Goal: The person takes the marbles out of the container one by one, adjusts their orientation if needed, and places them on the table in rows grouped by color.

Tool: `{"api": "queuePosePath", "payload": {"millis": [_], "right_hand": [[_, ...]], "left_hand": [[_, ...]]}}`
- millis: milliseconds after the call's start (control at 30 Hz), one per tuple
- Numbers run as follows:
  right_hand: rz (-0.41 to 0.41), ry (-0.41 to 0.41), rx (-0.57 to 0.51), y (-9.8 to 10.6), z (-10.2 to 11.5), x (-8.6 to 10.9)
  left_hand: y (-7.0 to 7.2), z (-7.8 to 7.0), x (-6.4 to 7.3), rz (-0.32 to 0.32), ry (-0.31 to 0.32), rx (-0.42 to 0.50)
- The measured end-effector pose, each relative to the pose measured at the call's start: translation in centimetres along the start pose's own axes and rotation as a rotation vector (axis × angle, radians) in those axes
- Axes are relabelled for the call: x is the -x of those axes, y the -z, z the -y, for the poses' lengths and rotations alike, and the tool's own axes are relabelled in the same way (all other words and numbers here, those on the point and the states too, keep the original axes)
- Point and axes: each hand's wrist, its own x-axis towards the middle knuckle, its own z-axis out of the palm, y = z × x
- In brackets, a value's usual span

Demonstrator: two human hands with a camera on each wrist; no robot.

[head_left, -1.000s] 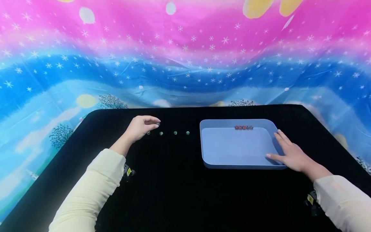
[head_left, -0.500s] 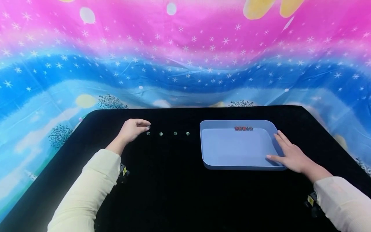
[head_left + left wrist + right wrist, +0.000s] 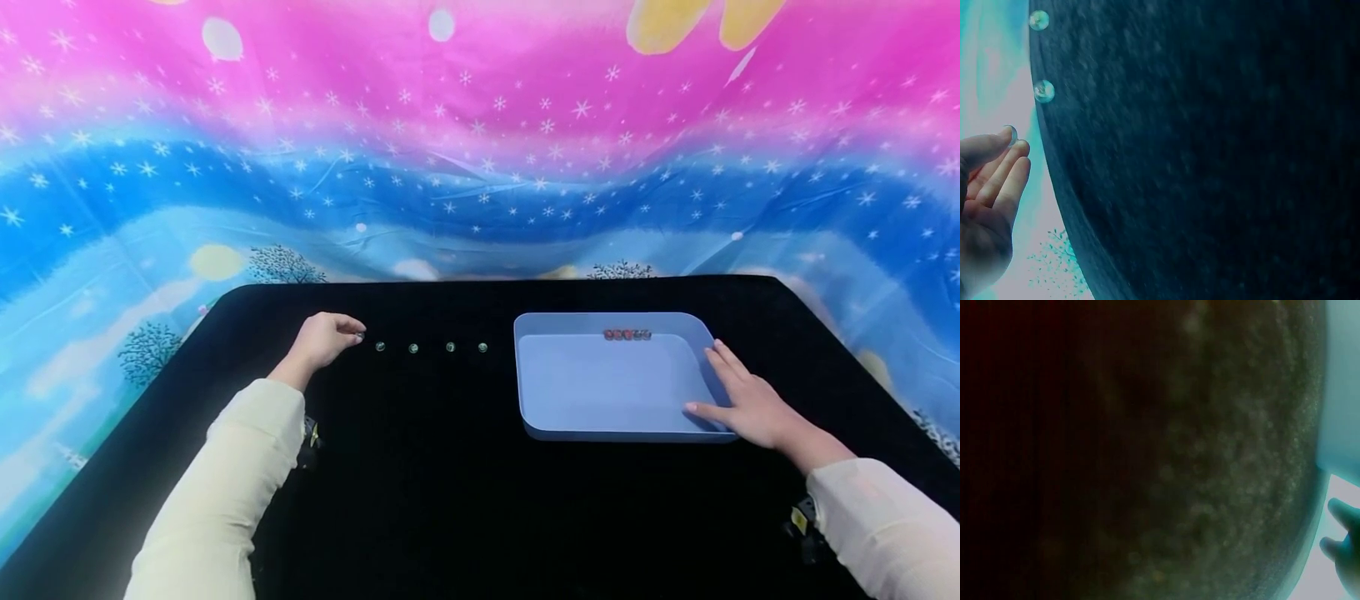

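My left hand (image 3: 318,342) pinches a clear glass marble (image 3: 1012,134) between thumb and fingertips, at the left end of a row. Several clear marbles with greenish insides (image 3: 413,348) lie spaced out along that row on the black cloth. To their right stands a shallow blue-grey tray (image 3: 600,387). Several reddish and darker marbles (image 3: 627,335) are lined up side by side against its far wall. My right hand (image 3: 757,408) rests at the tray's right end, fingers straight along the rim and thumb reaching over the near right corner.
A black cloth (image 3: 450,517) covers the table under everything. Behind the far edge hangs a pink and blue curtain (image 3: 480,167) with snowflakes and trees. A small dark device (image 3: 310,442) is strapped under the left wrist, another (image 3: 804,525) under the right.
My left hand has moved left with the pinched marble, from above the row to its left end, and come lower. The right hand and the tray stay in place.
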Motion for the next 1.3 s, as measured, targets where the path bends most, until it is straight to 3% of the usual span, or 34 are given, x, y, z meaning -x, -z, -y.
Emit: {"api": "queuePosePath", "payload": {"millis": [300,567,833,967,1133,1300], "right_hand": [[0.005,0.000,-0.005,-0.1,-0.1,-0.1],[0.012,0.003,0.001,-0.2,-0.3,-0.2],[0.009,0.005,0.007,-0.1,-0.1,-0.1],[0.005,0.007,0.017,-0.1,-0.1,-0.1],[0.010,0.003,0.014,-0.1,-0.1,-0.1],[-0.003,0.013,0.019,-0.1,0.0,-0.1]], "left_hand": [[-0.2,1.1,-0.4,0.033,0.007,-0.140],[-0.6,1.8,-0.2,0.012,0.039,-0.168],[-1.1,2.2,-0.1,-0.033,0.060,-0.091],[-1.1,2.4,-0.2,0.003,0.100,-0.039],[-0.7,2.6,-0.4,0.074,0.195,0.084],[-0.4,2.5,-0.4,0.089,0.259,0.177]]}}
